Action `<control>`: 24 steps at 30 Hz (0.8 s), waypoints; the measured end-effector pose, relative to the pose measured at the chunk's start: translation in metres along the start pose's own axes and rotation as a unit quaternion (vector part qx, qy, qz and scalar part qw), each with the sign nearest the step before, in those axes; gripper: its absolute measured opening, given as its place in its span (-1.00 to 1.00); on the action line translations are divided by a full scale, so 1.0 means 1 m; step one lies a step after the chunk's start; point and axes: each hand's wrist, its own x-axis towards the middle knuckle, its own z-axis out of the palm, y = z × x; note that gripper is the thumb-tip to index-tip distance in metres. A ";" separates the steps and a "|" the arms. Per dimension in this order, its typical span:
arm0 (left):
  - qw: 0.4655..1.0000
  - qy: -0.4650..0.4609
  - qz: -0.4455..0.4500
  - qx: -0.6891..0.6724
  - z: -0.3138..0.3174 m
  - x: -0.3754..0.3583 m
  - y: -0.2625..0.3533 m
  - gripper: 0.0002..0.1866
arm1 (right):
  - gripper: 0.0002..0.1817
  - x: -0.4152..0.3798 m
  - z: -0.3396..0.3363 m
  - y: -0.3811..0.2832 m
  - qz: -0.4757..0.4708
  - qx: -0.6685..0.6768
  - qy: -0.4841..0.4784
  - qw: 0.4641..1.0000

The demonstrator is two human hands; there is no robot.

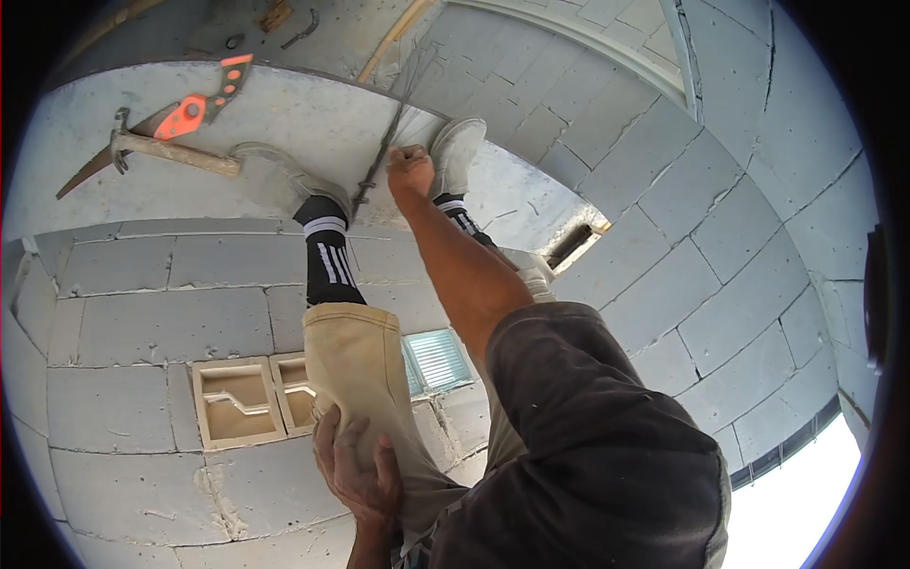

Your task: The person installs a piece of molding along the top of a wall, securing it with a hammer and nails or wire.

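My right hand is closed in a pinch between my two shoes, just beside a bundle of thin dark wires; what its fingers hold, if anything, is too small to tell. My left hand rests with fingers apart on the knee of my beige trousers. Left of my feet, a claw hammer with a wooden handle lies across a handsaw with an orange and grey handle. Both tools are on the grey board under my shoes.
Grey block walls surround the board. Below it are cream vent blocks and a ribbed glass block. A rectangular opening is at the board's right end. Wood pieces lie beyond the far edge.
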 end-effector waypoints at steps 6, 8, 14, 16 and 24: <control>1.000 0.003 -0.014 -0.010 0.002 0.002 0.002 -0.66 | -0.74 0.014 -0.054 -0.044 0.048 -0.001 -0.078 0.996; 1.000 0.010 -0.015 -0.016 0.004 0.002 0.001 -0.67 | -0.74 0.021 -0.062 -0.049 0.047 -0.030 -0.091 0.994; 1.000 0.006 -0.010 0.001 0.010 0.000 0.002 -0.68 | -0.77 0.027 -0.040 -0.081 -0.011 -0.176 -0.107 0.979; 1.000 0.001 -0.010 0.003 0.012 0.000 0.004 -0.68 | -0.75 0.024 -0.036 -0.094 -0.043 -0.230 -0.096 0.967; 1.000 0.006 -0.025 -0.014 0.016 -0.001 0.011 -0.68 | -0.76 0.037 -0.034 -0.119 0.116 -0.171 -0.171 0.963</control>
